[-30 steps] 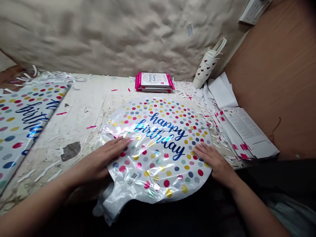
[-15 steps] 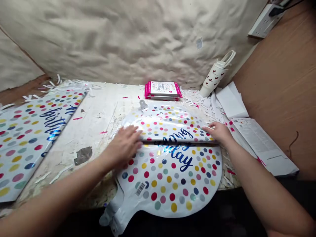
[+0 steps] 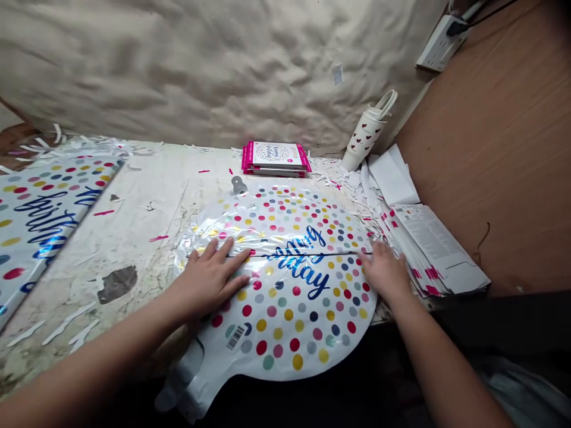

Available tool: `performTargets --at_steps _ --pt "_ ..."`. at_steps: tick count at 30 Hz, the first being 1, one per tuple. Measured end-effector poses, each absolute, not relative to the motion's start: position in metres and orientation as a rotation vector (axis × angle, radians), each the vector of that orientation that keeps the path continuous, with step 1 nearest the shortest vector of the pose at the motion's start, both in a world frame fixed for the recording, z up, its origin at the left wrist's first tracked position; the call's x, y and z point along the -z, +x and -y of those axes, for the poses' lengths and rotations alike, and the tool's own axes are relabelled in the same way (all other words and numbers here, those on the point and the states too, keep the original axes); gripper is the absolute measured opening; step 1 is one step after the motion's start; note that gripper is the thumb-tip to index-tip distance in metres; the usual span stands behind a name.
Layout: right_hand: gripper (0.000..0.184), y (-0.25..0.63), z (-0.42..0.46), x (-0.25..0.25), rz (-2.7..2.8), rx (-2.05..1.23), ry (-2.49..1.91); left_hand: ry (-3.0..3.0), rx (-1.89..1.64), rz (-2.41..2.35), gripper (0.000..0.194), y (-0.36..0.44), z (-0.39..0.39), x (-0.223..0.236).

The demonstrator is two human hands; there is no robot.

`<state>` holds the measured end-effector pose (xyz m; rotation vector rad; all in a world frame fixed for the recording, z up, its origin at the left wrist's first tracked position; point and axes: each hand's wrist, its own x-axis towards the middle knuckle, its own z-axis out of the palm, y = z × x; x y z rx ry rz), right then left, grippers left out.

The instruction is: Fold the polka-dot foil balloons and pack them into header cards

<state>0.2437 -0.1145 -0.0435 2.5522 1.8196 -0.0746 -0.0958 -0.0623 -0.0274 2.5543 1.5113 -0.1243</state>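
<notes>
A flat white foil balloon (image 3: pixel 307 333) with coloured dots and blue "birthday" lettering lies before me, its lower part hanging past the table edge. A crease crosses its middle, with the upper layer lying down against the lower part. My left hand (image 3: pixel 209 276) rests on the left end of this crease, palm down and fingers spread. At the right end my right hand (image 3: pixel 386 270) presses on the balloon's edge, fingers slightly blurred but apart. A barcode label (image 3: pixel 235 337) shows at lower left. Beyond the balloon's top left lies a small grey tab (image 3: pixel 239 185).
Another folded dotted balloon (image 3: pixel 49 214) lies at the left. Behind stand stacked pink-edged packets (image 3: pixel 276 157) and a leaning white tumbler (image 3: pixel 368 131) with hearts. White printed sleeves (image 3: pixel 439 244) are piled at right. Paper scraps litter the table (image 3: pixel 151 172); a power strip (image 3: pixel 439 44) hangs above.
The raised upper layer has come down flat along the crease. My left hand has settled with fingers spread, and my right hand has gone from pinching the edge to pressing it. The view has shifted right.
</notes>
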Motion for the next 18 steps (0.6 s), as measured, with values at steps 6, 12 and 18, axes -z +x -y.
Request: performTargets --at_steps 6,12,18 --pt "0.063 0.226 0.131 0.041 -2.176 -0.015 2.408 2.510 0.079 -1.549 0.085 -0.019 0.068 0.028" --pt "0.068 0.189 0.131 0.037 -2.216 -0.021 2.591 2.465 0.142 -1.580 0.094 -0.005 0.072 0.036" --pt "0.082 0.207 0.112 0.048 -1.879 0.456 2.954 2.477 0.073 -1.567 0.092 -0.009 0.072 0.041"
